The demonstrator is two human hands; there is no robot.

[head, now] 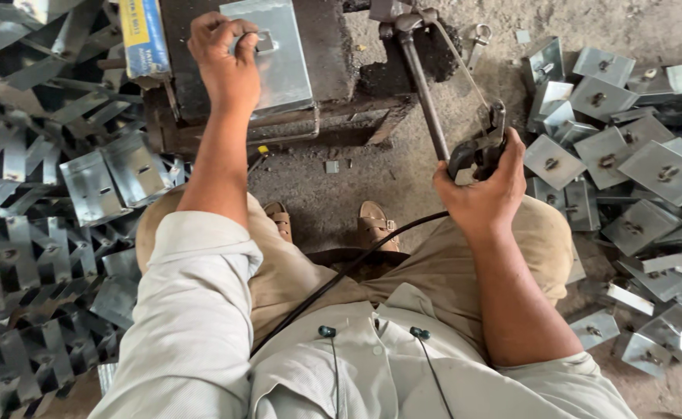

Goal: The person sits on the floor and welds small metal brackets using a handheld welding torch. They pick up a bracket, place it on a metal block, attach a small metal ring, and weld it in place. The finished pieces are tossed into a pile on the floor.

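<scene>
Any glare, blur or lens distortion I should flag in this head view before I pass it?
Head view: soft, even daylight with faint shadows; mild sheen but no blown-out glare on the metal plate under the left hand; right hand on the lever handle is sharp; wide-angle bending shows at the edges, where the piled brackets stretch and soften slightly.

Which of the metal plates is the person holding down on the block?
The flat grey plate under the left hand on the dark block; all others lie on the ground in piles.
</scene>
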